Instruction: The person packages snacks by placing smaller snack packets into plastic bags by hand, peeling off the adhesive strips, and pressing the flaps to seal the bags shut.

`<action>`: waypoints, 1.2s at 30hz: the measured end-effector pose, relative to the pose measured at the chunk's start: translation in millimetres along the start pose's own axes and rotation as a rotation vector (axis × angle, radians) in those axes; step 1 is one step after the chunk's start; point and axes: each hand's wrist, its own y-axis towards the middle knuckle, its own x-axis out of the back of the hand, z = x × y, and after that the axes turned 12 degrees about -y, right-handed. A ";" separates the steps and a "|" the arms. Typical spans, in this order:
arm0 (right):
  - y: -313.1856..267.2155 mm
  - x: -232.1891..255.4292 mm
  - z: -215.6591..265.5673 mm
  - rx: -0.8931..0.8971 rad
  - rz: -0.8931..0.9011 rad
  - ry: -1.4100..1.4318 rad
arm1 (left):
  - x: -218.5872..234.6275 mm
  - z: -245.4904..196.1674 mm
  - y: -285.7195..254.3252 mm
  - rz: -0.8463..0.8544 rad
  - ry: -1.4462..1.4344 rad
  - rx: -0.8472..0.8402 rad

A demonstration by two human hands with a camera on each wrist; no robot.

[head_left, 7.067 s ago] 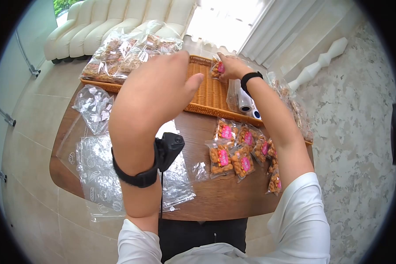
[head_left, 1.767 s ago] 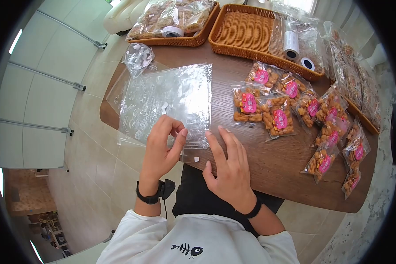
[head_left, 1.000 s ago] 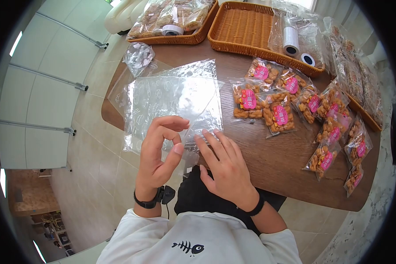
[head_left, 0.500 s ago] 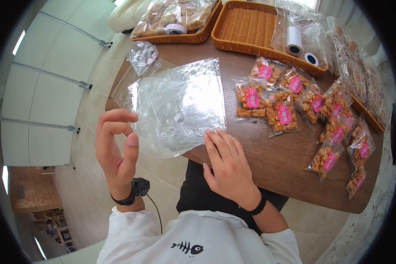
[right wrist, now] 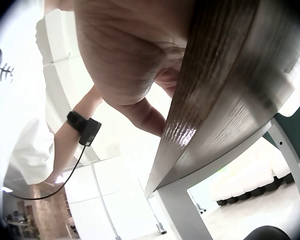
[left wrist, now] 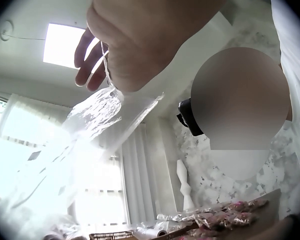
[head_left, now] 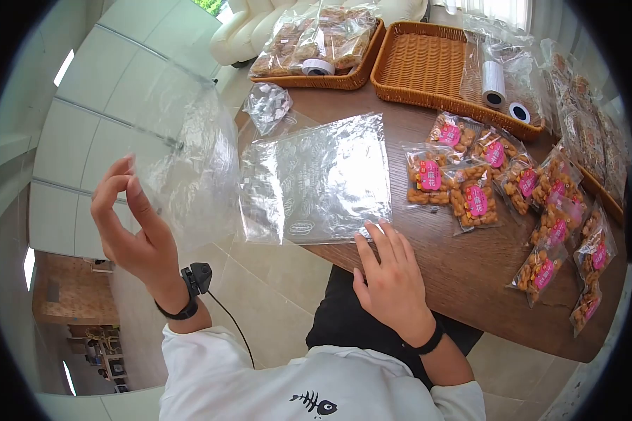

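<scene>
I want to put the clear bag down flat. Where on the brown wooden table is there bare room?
The brown wooden table is bare along its near edge, between the right hand and the pink-labelled snack packets. It is crowded further back: the stack of clear plastic bags, then the wicker trays. The left hand holds the thin clear bag off the table.

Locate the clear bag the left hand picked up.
Head view: the clear bag hangs in the air off the table's left edge, pinched by the left hand, left of the bag stack.
</scene>
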 end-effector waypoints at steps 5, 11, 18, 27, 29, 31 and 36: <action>0.4 0.7 0.4 -0.003 -0.007 0.016 | -2.1 3.4 -7.9 -0.106 -0.090 -0.055; 0.7 0.9 0.3 -0.001 -0.001 0.009 | 1.2 3.7 2.2 -0.182 -0.015 -0.042; 0.9 0.1 1.2 -0.006 -0.003 -0.006 | 10.9 45.6 19.7 -0.099 0.220 0.251; 3.6 -3.9 4.2 -0.068 0.003 -0.102 | 9.4 160.6 6.3 0.069 0.262 0.467; 4.4 -3.7 4.9 -0.072 -0.002 -0.121 | 9.4 187.9 1.9 0.075 0.262 0.479; 4.7 -3.6 5.5 -0.071 -0.003 -0.118 | 6.7 212.3 -4.3 0.138 0.297 0.557; 4.1 -4.0 5.1 -0.083 0.005 -0.119 | -0.6 276.0 -21.5 0.166 0.178 0.651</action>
